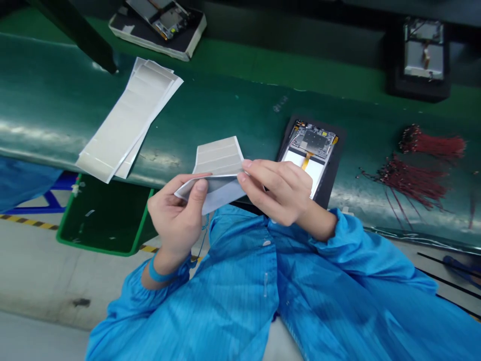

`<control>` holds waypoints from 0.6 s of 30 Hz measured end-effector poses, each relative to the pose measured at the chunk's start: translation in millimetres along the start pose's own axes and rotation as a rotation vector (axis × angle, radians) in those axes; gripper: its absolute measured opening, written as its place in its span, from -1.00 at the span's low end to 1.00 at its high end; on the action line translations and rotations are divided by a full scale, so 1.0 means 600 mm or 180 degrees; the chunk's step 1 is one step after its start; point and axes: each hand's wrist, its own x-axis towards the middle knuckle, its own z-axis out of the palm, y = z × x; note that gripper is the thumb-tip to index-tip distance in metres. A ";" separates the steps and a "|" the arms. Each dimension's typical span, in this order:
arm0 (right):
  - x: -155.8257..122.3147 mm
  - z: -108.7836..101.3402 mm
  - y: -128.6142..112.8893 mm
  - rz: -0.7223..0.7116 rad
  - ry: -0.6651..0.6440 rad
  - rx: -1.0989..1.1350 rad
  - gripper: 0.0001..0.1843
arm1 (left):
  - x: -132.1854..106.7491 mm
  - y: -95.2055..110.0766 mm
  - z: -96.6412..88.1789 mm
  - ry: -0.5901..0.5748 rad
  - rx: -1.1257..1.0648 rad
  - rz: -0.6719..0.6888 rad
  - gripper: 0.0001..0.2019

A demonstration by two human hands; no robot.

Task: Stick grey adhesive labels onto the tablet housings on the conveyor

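A sheet of beige adhesive strips on white backing (220,154) is bent over between my two hands, just above the bench's front edge. My left hand (178,210) pinches its left end, thumb on the near side. At the right edge of the sheet, my right hand (280,190) has its thumb and fingertips closed; a strip's end may be between them, too small to make out. Right behind that hand lies an opened tablet (313,145) with its circuit board and orange ribbon cable showing, on a dark foam pad (332,173), partly covered by my hand.
Several more adhesive sheets (128,120) lie stacked on the green bench mat (218,105) at left. Bundles of red-black wires (417,180) rest at right. Device parts sit on a pad (191,42) and a black block (417,90) behind. A green bin (105,215) stands below the edge.
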 end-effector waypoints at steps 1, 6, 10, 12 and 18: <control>0.000 -0.003 0.002 -0.0014 -0.0004 -0.0024 -0.73 | 0.001 0.002 -0.002 -0.0027 -0.0072 -0.0142 -0.83; 0.011 -0.021 0.004 0.0033 0.0038 -0.0016 -0.77 | 0.008 0.013 -0.010 -0.0318 -0.0574 -0.0833 -0.76; 0.018 -0.019 0.000 -0.0207 0.0269 0.0051 -0.81 | 0.009 0.019 -0.011 -0.0332 -0.0651 -0.0856 -0.73; 0.019 -0.015 -0.006 -0.0275 0.0550 0.0014 -0.82 | 0.008 0.021 -0.011 -0.0273 -0.0624 -0.0738 -0.73; 0.022 -0.016 -0.023 -0.0316 0.0937 -0.0166 -0.83 | 0.004 0.022 -0.011 -0.0275 -0.0454 -0.0507 -0.74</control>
